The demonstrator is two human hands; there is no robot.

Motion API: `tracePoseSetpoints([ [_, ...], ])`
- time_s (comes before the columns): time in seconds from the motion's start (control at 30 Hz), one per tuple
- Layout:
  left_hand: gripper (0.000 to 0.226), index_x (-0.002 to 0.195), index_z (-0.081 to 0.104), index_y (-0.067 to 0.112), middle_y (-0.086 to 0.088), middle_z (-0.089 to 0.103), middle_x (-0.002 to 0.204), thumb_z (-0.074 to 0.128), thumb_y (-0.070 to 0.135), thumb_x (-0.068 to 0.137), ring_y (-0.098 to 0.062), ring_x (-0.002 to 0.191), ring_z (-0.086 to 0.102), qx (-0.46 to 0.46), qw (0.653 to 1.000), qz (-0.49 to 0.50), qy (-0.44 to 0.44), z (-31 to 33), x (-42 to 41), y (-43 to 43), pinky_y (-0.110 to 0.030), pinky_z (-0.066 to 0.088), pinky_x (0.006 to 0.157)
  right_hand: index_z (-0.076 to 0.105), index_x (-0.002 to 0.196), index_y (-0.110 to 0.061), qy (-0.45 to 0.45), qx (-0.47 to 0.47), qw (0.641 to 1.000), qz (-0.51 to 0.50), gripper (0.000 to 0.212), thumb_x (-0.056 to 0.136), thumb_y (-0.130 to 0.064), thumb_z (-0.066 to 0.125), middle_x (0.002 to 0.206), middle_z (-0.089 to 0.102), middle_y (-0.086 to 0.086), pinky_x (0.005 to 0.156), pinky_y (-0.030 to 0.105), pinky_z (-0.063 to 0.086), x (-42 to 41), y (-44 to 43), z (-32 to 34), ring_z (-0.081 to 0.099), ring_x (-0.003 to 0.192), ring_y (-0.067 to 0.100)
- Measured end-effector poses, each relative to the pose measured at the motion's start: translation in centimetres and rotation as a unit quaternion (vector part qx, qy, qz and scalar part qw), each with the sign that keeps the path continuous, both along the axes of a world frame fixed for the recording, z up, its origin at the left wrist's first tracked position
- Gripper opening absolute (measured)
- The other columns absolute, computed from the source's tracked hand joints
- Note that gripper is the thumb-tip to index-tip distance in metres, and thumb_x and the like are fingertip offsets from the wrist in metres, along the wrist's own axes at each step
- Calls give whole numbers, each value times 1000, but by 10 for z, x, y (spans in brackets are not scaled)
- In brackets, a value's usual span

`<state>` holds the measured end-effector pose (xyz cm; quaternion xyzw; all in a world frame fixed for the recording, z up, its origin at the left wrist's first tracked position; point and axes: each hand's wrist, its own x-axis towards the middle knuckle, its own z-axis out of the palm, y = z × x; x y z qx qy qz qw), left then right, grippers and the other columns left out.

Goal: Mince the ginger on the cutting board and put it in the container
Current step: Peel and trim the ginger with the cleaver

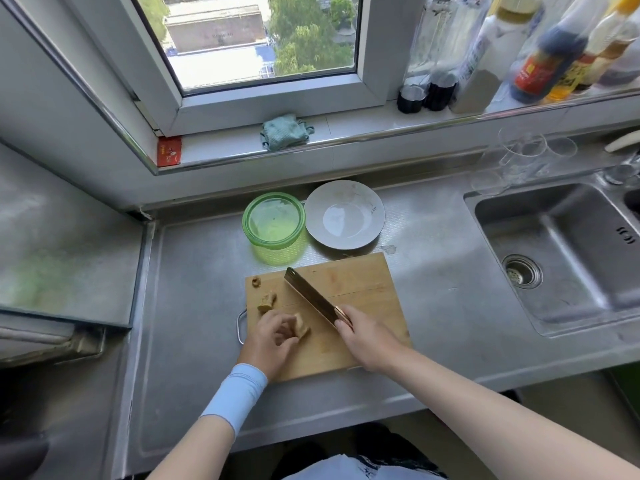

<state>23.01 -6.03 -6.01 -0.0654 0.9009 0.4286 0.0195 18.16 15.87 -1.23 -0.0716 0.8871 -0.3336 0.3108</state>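
Ginger (302, 328): firm, fibrous, knobby chunk on cutting board (363, 289), left side; likely to roll.
Left hand (273, 339): fingers (277, 323) curled, pinching the chunk.
Right hand (365, 339): wrapped round knife (311, 296) handle.
Hold: pin it flat-side down, I judge.

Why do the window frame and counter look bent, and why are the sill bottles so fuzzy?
Head view: the wide-angle lens bows the window frame and counter; the bottles at the corner look smeared and soft; daylight glares white on the plate.

Green translucent container (273, 221); grey plate (344, 214); tan ginger (266, 302); light-wood cutting board (353, 282); teal cloth (285, 131).
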Motion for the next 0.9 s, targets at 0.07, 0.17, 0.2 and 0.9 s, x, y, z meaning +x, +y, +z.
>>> tracePoseSetpoints([
  [0.07,31,91,70,10,4,62,96,82,-9,69,-2,81,63,-13,999,7,36,-6,2,0,-10,51,75,50,131,-36,0,-6,1000,5,31,103,-41,39,119,66,-3,89,37,49,3,-2,1,60,108,25],
  [0.17,26,91,69,11,8,63,96,81,-5,73,-4,83,63,-20,997,14,71,-13,3,8,-23,56,79,52,129,-34,-10,-13,1000,9,29,103,-41,40,114,67,-1,88,39,51,7,-4,2,62,104,26],
  [0.2,26,92,69,10,8,63,97,80,-5,74,-3,84,63,-24,996,17,80,-13,2,13,-24,55,80,52,124,-35,-12,-17,1000,9,26,103,-41,40,108,68,-1,85,40,53,8,-5,2,63,97,25],
  [0.9,20,90,72,9,-4,62,95,53,5,85,-20,88,55,-180,929,-204,249,-25,-31,14,-34,54,55,41,137,-43,55,80,994,57,34,103,-38,39,110,68,6,77,39,51,2,-1,8,62,99,32],
])
